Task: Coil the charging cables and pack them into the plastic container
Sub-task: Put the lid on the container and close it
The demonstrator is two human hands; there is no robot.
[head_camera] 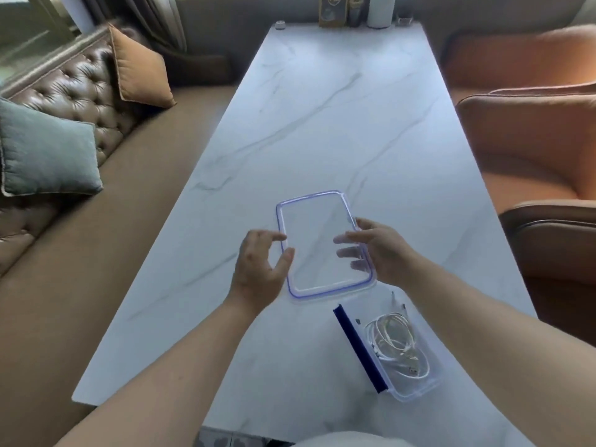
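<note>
Lid (319, 221): flat, clear plastic, rounded rectangle, blue seal along rim; held above table at frame centre.
Right hand (383, 253): lid's right edge gripped, thumb on top, fingers (350, 253) seen through plastic underneath.
Left hand (258, 266): fingers loosely curled, index and thumb set at lid's left edge; grip cannot be told.
Plastic container (416, 390): clear, rectangular, uncovered, placed at lower right of centre; dark blue clip (359, 348) along its left side.
Charging cables (396, 343): white, coiled, laid inside container.
Table (322, 124): white marble, grey veins.

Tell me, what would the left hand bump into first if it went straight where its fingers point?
The lid. The left hand points at its left rim, seemingly very close, though depth is unclear.
</note>
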